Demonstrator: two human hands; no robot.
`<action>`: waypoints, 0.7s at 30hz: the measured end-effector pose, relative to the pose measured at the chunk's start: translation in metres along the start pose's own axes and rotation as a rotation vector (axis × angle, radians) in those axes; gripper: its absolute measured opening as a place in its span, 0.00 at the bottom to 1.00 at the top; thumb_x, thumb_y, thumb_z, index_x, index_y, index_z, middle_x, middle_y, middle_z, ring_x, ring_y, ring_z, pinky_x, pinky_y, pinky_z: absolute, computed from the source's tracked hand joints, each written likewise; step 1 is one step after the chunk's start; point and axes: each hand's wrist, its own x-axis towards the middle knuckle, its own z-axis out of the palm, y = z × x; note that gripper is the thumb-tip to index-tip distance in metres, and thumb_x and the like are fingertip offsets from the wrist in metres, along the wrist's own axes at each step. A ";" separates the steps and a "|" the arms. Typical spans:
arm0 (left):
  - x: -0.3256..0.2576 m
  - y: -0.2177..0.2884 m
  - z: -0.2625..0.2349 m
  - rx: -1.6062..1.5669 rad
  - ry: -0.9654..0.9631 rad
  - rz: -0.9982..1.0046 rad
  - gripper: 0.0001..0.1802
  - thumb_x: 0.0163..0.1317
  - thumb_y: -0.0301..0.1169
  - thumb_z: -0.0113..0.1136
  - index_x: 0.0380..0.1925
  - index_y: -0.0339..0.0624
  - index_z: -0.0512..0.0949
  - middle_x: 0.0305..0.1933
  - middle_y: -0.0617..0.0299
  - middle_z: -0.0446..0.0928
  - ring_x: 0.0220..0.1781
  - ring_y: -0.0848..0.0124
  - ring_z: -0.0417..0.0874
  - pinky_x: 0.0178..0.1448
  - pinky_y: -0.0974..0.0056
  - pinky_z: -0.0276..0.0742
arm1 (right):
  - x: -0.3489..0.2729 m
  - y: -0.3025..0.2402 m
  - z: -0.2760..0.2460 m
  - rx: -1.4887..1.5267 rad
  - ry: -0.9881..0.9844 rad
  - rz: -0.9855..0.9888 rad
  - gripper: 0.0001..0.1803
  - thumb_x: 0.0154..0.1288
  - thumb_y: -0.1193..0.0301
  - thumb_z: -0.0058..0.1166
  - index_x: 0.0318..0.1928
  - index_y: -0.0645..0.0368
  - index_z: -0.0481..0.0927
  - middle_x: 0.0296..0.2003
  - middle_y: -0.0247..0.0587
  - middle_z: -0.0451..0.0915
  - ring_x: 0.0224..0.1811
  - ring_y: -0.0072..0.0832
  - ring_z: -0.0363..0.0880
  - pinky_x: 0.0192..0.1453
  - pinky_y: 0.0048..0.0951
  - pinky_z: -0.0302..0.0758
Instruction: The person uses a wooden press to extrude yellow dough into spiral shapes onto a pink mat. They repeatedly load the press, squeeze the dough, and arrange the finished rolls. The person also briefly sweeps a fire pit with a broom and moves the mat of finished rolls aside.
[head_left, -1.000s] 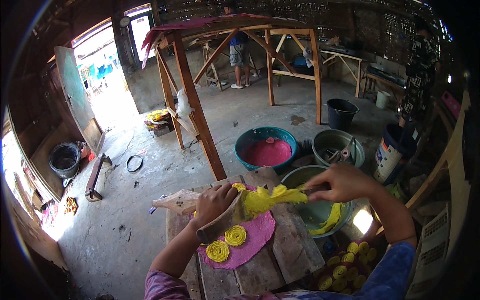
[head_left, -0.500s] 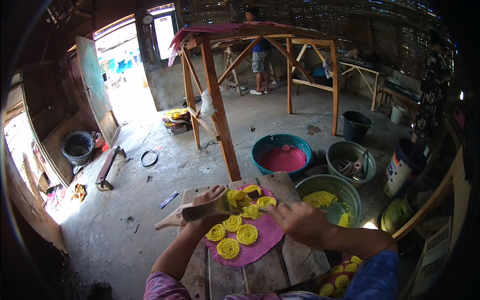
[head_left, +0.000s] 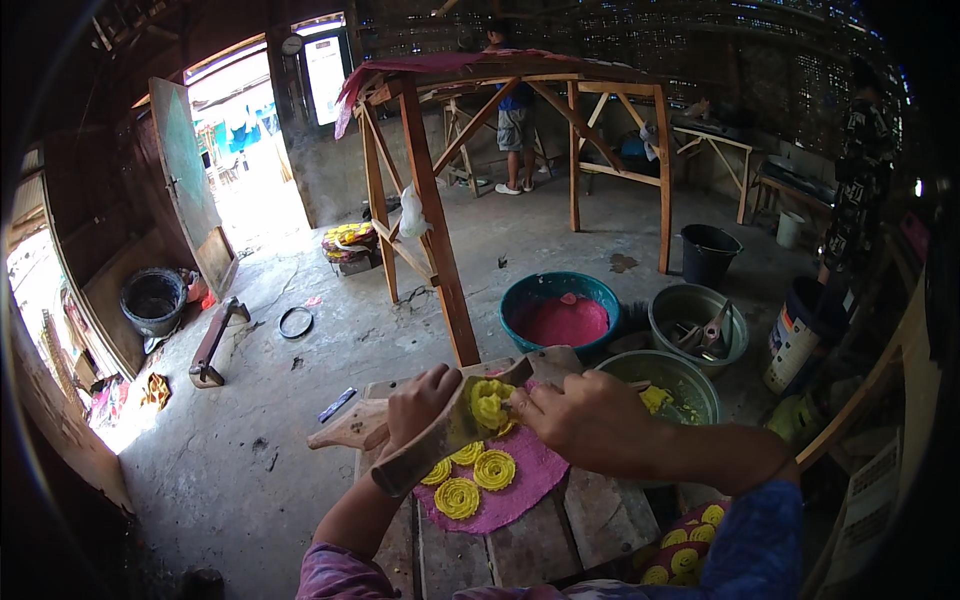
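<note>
My left hand (head_left: 418, 408) is closed round a wooden dough press (head_left: 430, 452), held tilted above the bench. Yellow dough (head_left: 490, 404) fills its middle. At that dough, my right hand (head_left: 590, 422) has its fingers bent together; a thin tool seems to be pinched in them, mostly hidden. Below both hands lies a pink sheet (head_left: 535, 482) bearing several yellow dough spirals (head_left: 494, 470), partly covered by the press and my left hand. The sheet rests on a wooden plank bench (head_left: 605, 515).
Just beyond the bench stand a teal basin (head_left: 515, 330) with pink dough, a basin of tools (head_left: 735, 350) and a green basin (head_left: 700, 385) with yellow dough. More spirals (head_left: 685, 560) lie at lower right. A wooden frame (head_left: 430, 210) rises ahead; two people stand farther back.
The press has turned, so its dough-filled middle now faces up more. My right hand has shifted slightly left and up, with its fingertips now at the dough.
</note>
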 end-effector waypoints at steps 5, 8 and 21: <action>-0.011 -0.009 0.015 0.102 -0.076 0.038 0.29 0.44 0.56 0.69 0.33 0.44 0.74 0.34 0.60 0.75 0.33 0.61 0.81 0.32 0.58 0.78 | -0.020 -0.018 0.030 0.098 -0.013 0.049 0.19 0.62 0.72 0.49 0.53 0.61 0.77 0.28 0.35 0.77 0.23 0.26 0.77 0.25 0.29 0.74; -0.017 -0.047 0.016 0.116 -0.026 -0.227 0.22 0.48 0.50 0.69 0.32 0.45 0.78 0.33 0.58 0.78 0.35 0.59 0.81 0.37 0.56 0.77 | -0.047 -0.007 0.021 0.413 0.023 0.295 0.20 0.60 0.73 0.53 0.55 0.59 0.77 0.35 0.38 0.81 0.30 0.29 0.82 0.28 0.32 0.76; 0.025 0.021 0.012 -0.043 0.085 -0.148 0.26 0.40 0.46 0.72 0.37 0.45 0.76 0.35 0.58 0.74 0.36 0.55 0.80 0.36 0.54 0.77 | -0.010 -0.074 0.107 1.005 0.489 0.741 0.29 0.66 0.81 0.45 0.68 0.59 0.62 0.43 0.58 0.78 0.45 0.45 0.81 0.44 0.37 0.77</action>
